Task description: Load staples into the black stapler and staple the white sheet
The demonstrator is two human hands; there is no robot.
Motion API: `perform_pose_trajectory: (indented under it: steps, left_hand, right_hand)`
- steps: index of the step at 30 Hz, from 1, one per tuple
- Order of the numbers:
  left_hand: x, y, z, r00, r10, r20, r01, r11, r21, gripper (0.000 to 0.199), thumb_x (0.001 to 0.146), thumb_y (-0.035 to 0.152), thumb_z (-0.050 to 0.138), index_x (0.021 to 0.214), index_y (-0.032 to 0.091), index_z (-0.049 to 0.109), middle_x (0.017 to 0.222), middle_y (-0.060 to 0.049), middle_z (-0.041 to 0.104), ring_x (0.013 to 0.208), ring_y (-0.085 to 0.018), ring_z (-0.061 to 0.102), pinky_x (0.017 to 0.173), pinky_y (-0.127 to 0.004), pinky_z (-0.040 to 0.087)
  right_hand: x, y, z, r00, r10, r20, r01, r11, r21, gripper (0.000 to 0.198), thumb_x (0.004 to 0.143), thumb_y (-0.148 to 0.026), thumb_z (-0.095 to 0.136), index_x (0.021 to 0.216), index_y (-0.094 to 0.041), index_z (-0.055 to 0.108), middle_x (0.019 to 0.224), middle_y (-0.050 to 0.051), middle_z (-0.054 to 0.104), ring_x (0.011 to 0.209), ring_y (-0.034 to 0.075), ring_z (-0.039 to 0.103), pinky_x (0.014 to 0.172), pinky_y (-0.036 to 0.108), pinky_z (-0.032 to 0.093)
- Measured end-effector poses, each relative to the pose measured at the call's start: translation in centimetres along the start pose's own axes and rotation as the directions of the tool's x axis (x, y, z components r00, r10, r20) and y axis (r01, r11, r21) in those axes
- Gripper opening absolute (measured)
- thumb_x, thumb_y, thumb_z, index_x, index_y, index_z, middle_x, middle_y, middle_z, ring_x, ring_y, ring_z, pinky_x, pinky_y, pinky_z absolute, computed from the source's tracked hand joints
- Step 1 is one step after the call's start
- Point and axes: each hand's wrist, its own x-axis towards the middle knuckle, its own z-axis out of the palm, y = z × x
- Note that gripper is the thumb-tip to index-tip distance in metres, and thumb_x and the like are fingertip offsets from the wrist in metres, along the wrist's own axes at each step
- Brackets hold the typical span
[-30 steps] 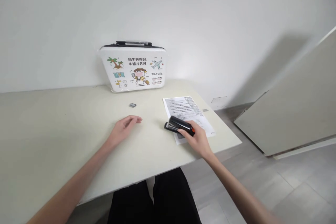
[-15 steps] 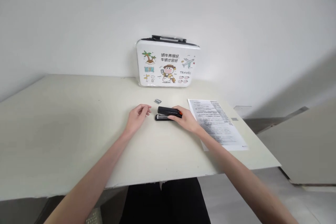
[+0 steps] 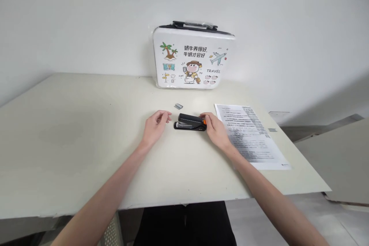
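A black stapler (image 3: 188, 122) with an orange piece at its rear lies on the table, its front end pointing left and its jaws parted. At the rear end, my right hand (image 3: 216, 128) grips it, with fingers closed around the orange part. My left hand (image 3: 157, 125) rests just left of the stapler's front, apart from it. Its fingers are curled in, the thumb lies against them, and nothing shows in them. Behind the stapler is a small strip of grey staples (image 3: 178, 106). The printed paper sheet (image 3: 253, 138) lies flat beside my right hand, partly under my right forearm.
A white case (image 3: 193, 59) with cartoon prints and a black handle stands against the wall at the back. Another small grey strip (image 3: 272, 130) lies near the right edge of the pale table (image 3: 72, 142). A perforated light-coloured piece (image 3: 112, 232) shows below the front edge.
My right hand has slid back from the stapler's middle to its rear end, so more of the stapler shows. The view has shifted slightly; my left hand keeps much the same pose.
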Motion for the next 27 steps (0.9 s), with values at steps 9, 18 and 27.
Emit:
perform_pose_trajectory:
  steps: [9,18,27]
  left_hand:
    - [0.8,-0.5,-1.3,0.976,-0.034,-0.213,0.047,0.997,0.06,0.029,0.099,0.045,0.056,0.106,0.022,0.072,0.124,-0.009,0.075,0.109,-0.026,0.069,0.1,-0.039,0.051]
    - [0.7,-1.0,-0.8,0.99,-0.112,-0.083,0.073,0.926,-0.37,0.032,0.098,0.049,0.062,0.103,0.018,0.067,0.127,-0.015,0.071,0.122,-0.028,0.07,0.113,-0.043,0.05]
    - [0.9,0.1,-1.5,0.872,-0.358,0.334,0.486,0.542,-0.686,0.043,0.104,0.053,0.05,0.103,0.016,0.071,0.131,-0.022,0.071,0.119,-0.03,0.071,0.107,-0.044,0.055]
  right_hand:
    - [-0.1,0.0,0.4,1.0,0.023,0.005,-0.023,0.997,0.071,0.047,0.109,-0.053,0.032,0.122,-0.024,0.066,0.119,0.011,0.076,0.113,0.029,0.068,0.104,0.048,0.05]
    - [-0.6,-0.8,0.3,0.986,-0.127,0.112,0.132,0.99,-0.039,0.033,0.093,-0.045,0.07,0.117,-0.023,0.067,0.11,0.008,0.077,0.098,0.028,0.071,0.09,0.042,0.056]
    - [-2.0,-2.6,0.1,0.863,-0.503,-0.043,0.503,0.864,-0.017,0.025,0.097,-0.017,0.059,0.118,-0.027,0.063,0.119,0.01,0.072,0.116,0.028,0.068,0.094,0.047,0.059]
